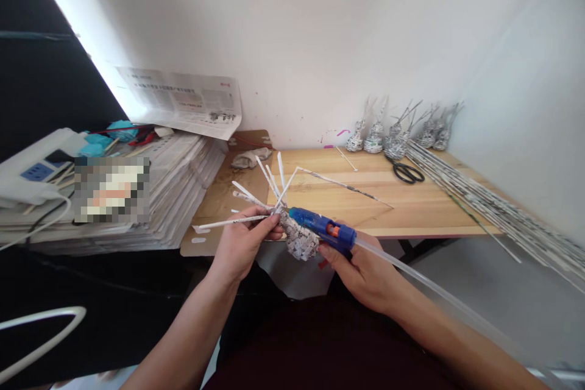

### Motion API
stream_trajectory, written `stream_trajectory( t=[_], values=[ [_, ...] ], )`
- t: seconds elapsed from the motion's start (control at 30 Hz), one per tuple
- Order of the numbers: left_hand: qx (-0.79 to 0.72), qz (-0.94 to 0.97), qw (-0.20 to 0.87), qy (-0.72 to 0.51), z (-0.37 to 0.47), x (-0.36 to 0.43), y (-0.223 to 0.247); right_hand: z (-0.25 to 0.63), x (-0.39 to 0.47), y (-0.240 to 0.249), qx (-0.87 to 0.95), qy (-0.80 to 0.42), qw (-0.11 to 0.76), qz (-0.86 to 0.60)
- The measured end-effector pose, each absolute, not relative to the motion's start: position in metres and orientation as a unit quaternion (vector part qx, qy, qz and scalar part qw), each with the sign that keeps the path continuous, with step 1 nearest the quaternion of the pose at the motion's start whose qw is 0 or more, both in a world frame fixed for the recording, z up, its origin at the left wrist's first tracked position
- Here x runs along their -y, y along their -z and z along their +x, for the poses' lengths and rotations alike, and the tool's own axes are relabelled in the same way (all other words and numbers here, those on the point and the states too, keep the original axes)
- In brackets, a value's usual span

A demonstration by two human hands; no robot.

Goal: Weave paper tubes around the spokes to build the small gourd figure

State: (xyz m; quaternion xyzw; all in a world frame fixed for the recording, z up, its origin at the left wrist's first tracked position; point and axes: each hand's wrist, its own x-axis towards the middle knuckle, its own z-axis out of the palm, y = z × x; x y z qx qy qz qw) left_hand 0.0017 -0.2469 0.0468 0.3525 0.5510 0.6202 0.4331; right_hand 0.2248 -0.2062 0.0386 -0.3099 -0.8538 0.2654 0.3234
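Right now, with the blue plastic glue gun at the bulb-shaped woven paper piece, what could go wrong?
1. Burn: the blue plastic glue gun has its tip close to the fingers of the left hand; if hot, a slip could burn them.
2. Snag: the long, thin, bent paper strip juts past the grey-and-white bulb-shaped woven paper piece and might catch or crease.
3. Bump: the long translucent glue stick runs back past the right hand and could get knocked.

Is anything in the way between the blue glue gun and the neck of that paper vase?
Nothing I can see: the glue gun, held in the right hand, has its tip beside the neck of the vase. The left hand pinches close by and paper sticks poke out beyond, but neither blocks it.
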Motion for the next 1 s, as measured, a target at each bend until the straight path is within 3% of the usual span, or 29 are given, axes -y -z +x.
stream_trajectory(
  t=[0.43, 0.57, 0.77, 0.87, 1.0],
  values=[
    [-0.547, 0.347, 0.433, -0.627, -0.002, 0.247, -0.042, 0.223, 0.203, -0.038, 0.836, -0.297, 0.328, -0.325],
    [-0.542, 0.333, 0.407, -0.655, -0.014, 0.245, -0.043, 0.221, 0.197, -0.030, 0.755, -0.463, 0.328, -0.329],
    [-0.511, 0.281, 0.302, -0.754, -0.054, 0.250, -0.060, 0.198, 0.165, -0.010, 0.455, -0.762, 0.334, -0.318],
    [-0.496, 0.259, 0.260, -0.787, -0.069, 0.259, -0.070, 0.171, 0.145, -0.006, 0.332, -0.861, 0.232, -0.308],
    [-0.500, 0.256, 0.228, -0.795, -0.066, 0.264, -0.086, 0.105, 0.121, -0.006, 0.318, -0.898, 0.144, -0.267]
  ],
)
